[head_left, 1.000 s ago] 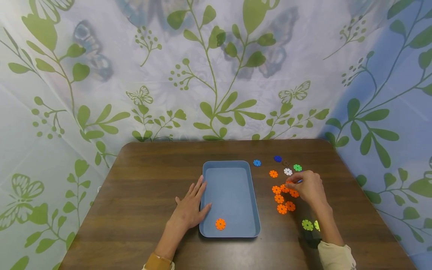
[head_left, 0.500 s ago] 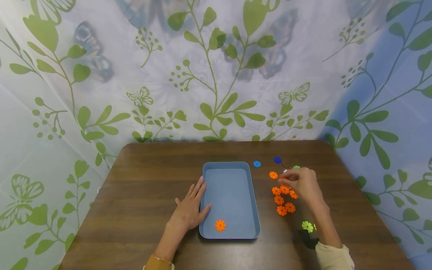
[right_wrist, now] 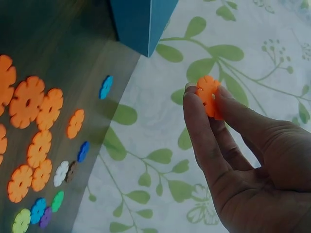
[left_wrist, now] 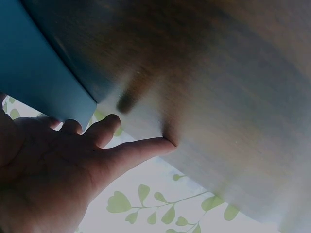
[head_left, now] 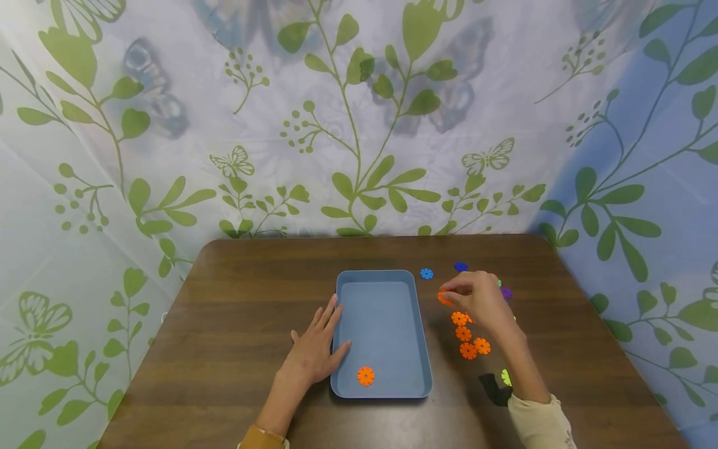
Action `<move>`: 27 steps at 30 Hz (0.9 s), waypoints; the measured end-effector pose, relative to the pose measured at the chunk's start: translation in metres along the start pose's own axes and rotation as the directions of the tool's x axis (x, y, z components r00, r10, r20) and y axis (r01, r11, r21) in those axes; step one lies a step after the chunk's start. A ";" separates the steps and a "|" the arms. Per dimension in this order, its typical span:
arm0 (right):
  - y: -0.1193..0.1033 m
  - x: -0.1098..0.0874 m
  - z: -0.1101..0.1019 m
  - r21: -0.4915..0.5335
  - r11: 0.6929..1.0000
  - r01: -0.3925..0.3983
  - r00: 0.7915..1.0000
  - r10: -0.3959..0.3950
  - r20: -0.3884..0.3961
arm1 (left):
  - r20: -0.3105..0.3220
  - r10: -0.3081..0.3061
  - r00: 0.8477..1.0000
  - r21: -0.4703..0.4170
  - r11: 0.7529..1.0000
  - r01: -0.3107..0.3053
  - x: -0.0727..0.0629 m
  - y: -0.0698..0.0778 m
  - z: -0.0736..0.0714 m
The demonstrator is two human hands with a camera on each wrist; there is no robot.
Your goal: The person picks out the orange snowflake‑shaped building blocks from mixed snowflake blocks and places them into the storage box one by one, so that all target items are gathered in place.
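My right hand (head_left: 483, 304) pinches an orange notched plastic disc (right_wrist: 208, 94) between thumb and fingertips, to the right of the blue-grey tray (head_left: 382, 337). In the right wrist view the disc is raised off the table. My left hand (head_left: 315, 350) lies with straight fingers along the tray's left rim, the thumb reaching over it. Another orange disc (head_left: 366, 376) lies inside the tray near its front. On the table below my right hand are several orange discs (head_left: 468, 350), partly hidden by that hand.
Beyond the orange group lie a light blue disc (head_left: 427, 274), a dark blue disc (head_left: 461, 266) and a purple disc (head_left: 507, 293). White and brown ones show in the right wrist view. A yellow-green disc (head_left: 506, 377) sits beside my right forearm. A patterned cloth (head_left: 359, 125) hangs behind the table.
My right hand has lifted an orange disc from the group and carried it left, toward the tray. My left hand and the tray have stayed in place.
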State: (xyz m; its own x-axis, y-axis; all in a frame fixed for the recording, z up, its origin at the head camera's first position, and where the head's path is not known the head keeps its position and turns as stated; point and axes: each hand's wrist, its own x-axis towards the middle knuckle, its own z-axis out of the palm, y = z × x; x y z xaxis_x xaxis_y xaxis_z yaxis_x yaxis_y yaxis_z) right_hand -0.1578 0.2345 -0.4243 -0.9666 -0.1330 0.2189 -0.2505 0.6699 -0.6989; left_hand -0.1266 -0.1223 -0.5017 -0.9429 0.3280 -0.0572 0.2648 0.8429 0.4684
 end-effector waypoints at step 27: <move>-0.029 0.024 0.020 0.031 0.993 0.112 0.991 -0.114 0.070 | 0.002 0.010 1.000 0.014 1.000 -0.010 0.001 0.000 0.000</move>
State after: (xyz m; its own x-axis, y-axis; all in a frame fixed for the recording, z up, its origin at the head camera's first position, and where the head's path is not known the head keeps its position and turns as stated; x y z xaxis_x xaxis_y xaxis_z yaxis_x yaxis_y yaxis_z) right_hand -0.1745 0.1969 -0.4127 -0.9332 -0.2591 0.2489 -0.3585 0.6278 -0.6909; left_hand -0.1274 -0.1223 -0.5015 -0.9399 0.3372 -0.0544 0.2769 0.8455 0.4566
